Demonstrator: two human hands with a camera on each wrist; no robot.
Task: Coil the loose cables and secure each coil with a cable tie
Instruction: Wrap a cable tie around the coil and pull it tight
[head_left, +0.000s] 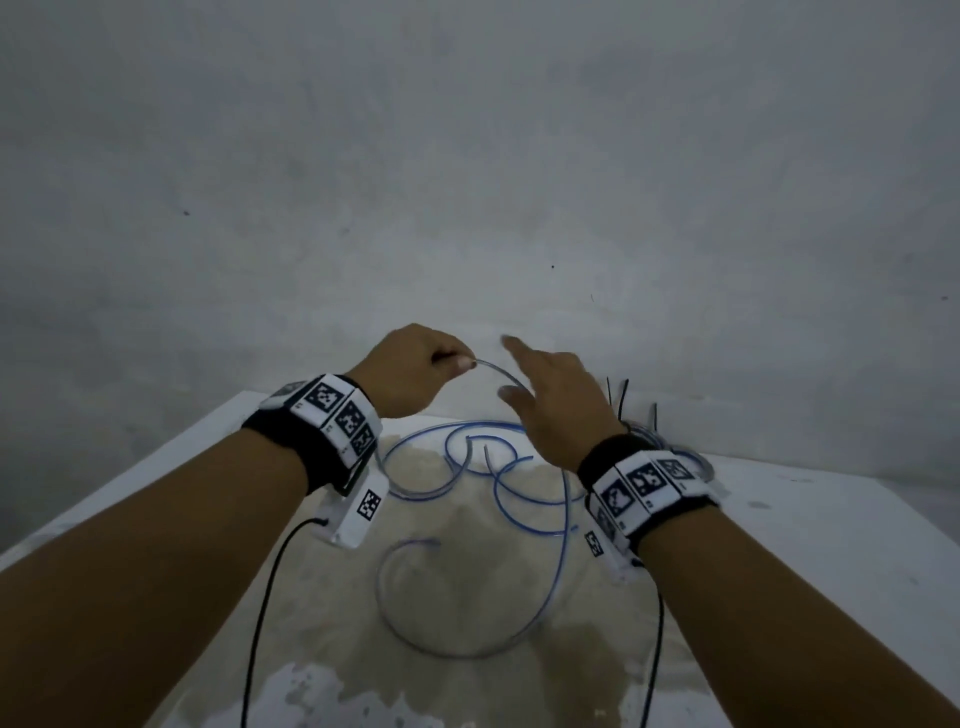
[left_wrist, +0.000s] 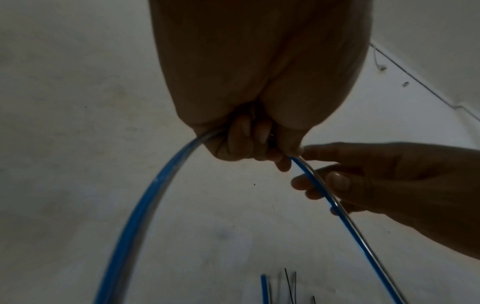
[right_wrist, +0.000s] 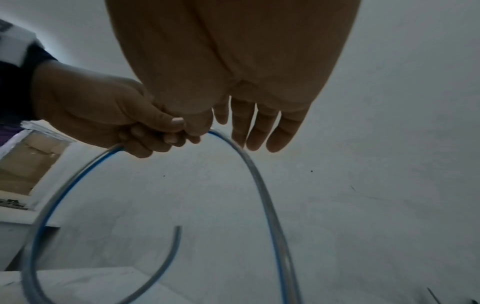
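Observation:
A clear cable with a blue stripe lies in loose loops on the white table. My left hand is raised above the far edge and grips the cable in curled fingers. From that grip one strand arcs down to the left and another runs down to the right. My right hand is spread with straight fingers, and the right strand runs against them. A free cable end curls up below the hands.
Several black cable ties stand up at the far right of the table, beside a bundle of cable behind my right wrist. A bare grey wall rises right behind the table. Thin black cords hang from both wristbands.

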